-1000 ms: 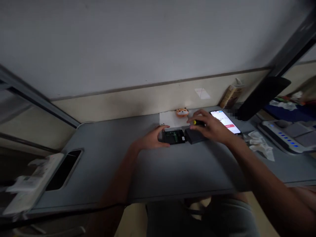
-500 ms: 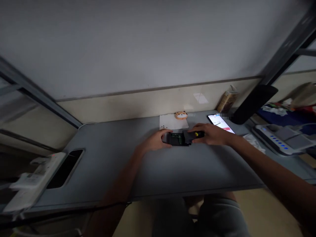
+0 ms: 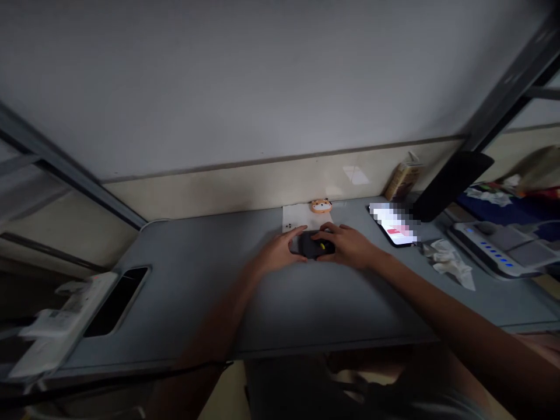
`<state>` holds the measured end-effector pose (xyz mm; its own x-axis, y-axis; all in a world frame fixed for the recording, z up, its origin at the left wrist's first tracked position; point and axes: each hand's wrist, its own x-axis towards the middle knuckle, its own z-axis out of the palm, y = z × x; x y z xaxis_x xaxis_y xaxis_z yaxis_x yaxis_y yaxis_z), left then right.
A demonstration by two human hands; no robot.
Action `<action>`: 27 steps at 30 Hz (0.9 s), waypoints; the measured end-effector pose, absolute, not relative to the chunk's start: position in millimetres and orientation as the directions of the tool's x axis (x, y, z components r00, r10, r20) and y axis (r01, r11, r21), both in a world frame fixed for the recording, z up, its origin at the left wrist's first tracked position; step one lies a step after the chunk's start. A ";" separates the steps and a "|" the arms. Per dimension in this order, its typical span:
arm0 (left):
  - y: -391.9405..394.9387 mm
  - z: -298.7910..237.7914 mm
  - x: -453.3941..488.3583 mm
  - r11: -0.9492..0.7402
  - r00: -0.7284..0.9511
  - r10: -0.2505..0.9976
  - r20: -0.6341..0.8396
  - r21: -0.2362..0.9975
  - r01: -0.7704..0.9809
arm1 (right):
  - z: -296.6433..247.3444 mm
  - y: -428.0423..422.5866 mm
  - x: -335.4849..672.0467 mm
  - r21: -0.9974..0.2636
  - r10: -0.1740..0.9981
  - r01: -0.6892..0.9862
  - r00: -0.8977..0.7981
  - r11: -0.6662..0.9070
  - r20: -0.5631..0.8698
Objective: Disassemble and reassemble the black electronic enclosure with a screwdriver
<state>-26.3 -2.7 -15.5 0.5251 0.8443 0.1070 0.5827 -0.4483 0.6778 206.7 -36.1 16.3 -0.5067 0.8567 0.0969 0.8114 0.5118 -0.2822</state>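
A small black electronic device case [image 3: 308,247] lies on the grey desk between my hands, and its circuit board is now hidden under the cover. My left hand [image 3: 282,251] grips the left end, thumb and fingers on opposite sides. From the right, my right hand [image 3: 349,245] has its fingers closed around the black cover [image 3: 322,246], which carries a yellow mark. Just behind the case is a white paper [image 3: 301,216] with several small dark pieces, probably screws, on its near left part. An orange and white animal-faced item [image 3: 321,206] sits at the paper's far right.
A lit phone [image 3: 394,224], crumpled tissue [image 3: 448,262] and power strip [image 3: 490,251] are on the right. Behind them stand a drink carton [image 3: 402,179] and a black cylinder [image 3: 452,184]. A dark phone [image 3: 117,300] lies left beside a white power strip [image 3: 65,326].
My right hand has moved left with the black cover, which now lies over the green circuit board. The left hand stays on the case's left end.
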 end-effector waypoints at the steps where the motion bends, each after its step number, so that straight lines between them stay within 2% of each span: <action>1: -2.3 -15.9 -26.4 -0.416 0.512 0.855 0.078 0.691 0.591 | 16.1 -34.6 205.3 -0.312 0.853 0.797 -0.511 0.517 0.106; 3: -1.5 -16.9 -27.1 -0.366 0.500 0.865 0.026 0.715 0.596 | 18.0 -31.3 203.5 -0.417 0.842 0.739 -0.517 0.529 0.153; 5: -0.5 -17.8 -27.5 -0.391 0.516 0.855 0.042 0.707 0.590 | 22.4 -26.7 202.8 -0.569 0.842 0.625 -0.453 0.535 0.294; 7: 0.4 -18.6 -27.1 -0.425 0.526 0.848 0.068 0.681 0.597 | 26.2 -19.5 202.5 -0.711 0.850 0.470 -0.219 0.522 0.479; 9: 0.8 -18.7 -26.0 -0.433 0.519 0.851 0.074 0.658 0.616 | 25.3 -9.3 201.3 -0.824 0.833 0.291 0.134 0.485 0.537; 11: 0.8 -18.2 -24.0 -0.430 0.517 0.853 0.065 0.648 0.628 | 17.3 1.7 197.6 -0.896 0.820 0.064 0.380 0.439 0.429; 12: 0.6 -18.0 -22.8 -0.430 0.521 0.852 0.059 0.645 0.631 | 11.2 6.4 194.4 -0.912 0.833 -0.047 0.428 0.408 0.351; 15: -0.1 -18.6 -18.9 -0.416 0.507 0.861 0.039 0.627 0.659 | -8.5 13.9 181.5 -0.915 0.902 -0.282 0.402 0.287 0.159; 17: -0.4 -20.2 -17.0 -0.405 0.488 0.872 0.034 0.608 0.683 | -17.4 13.4 173.7 -0.912 0.927 -0.317 0.345 0.259 0.143; 20: -1.1 -22.2 -16.4 -0.408 0.486 0.874 0.031 0.590 0.696 | -22.1 10.4 171.0 -0.922 0.934 -0.266 0.295 0.283 0.201; 25: -5.7 -20.5 -19.0 -0.437 0.512 0.857 0.053 0.600 0.670 | -18.3 10.6 186.0 -0.973 0.885 -0.115 0.447 0.198 0.127; 27: -7.8 -19.4 -20.3 -0.468 0.537 0.840 0.074 0.599 0.649 | -16.1 10.9 191.0 -0.985 0.890 -0.047 0.437 0.166 0.129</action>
